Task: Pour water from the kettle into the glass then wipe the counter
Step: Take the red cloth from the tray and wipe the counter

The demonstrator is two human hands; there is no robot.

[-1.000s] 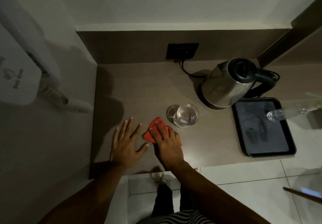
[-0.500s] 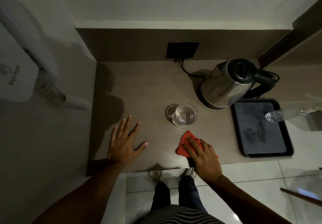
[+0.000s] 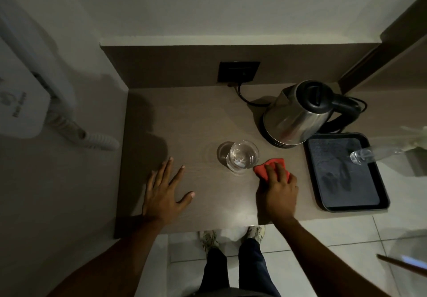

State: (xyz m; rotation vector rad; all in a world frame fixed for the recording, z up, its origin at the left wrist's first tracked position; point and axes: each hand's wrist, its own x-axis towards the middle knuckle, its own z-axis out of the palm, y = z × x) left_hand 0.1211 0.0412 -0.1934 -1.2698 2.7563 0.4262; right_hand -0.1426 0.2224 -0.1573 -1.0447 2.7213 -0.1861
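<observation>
— Pressing the red cloth [image 3: 270, 167] flat under our right hand [image 3: 278, 189], fingers together on it, just beside the clear water-filled glass [image 3: 242, 157]?
— Yes; our left hand [image 3: 164, 192] lay spread, holding nothing, bracing us on the brown wooden table [image 3: 184, 116].

Glass [image 3: 242, 157] of water upright on the brown worktop [image 3: 184, 116]; just right of it, touching or nearly so, a red cloth [image 3: 262, 169] pressed flat under the right hand [image 3: 278, 190], fingers [image 3: 270, 173] spread over it. Well left of the glass, left hand [image 3: 161, 195] flat on the worktop, holding nothing. Behind and right of the glass, steel kettle [image 3: 298, 116] on its base; further right, a black tray [image 3: 346, 174].
</observation>
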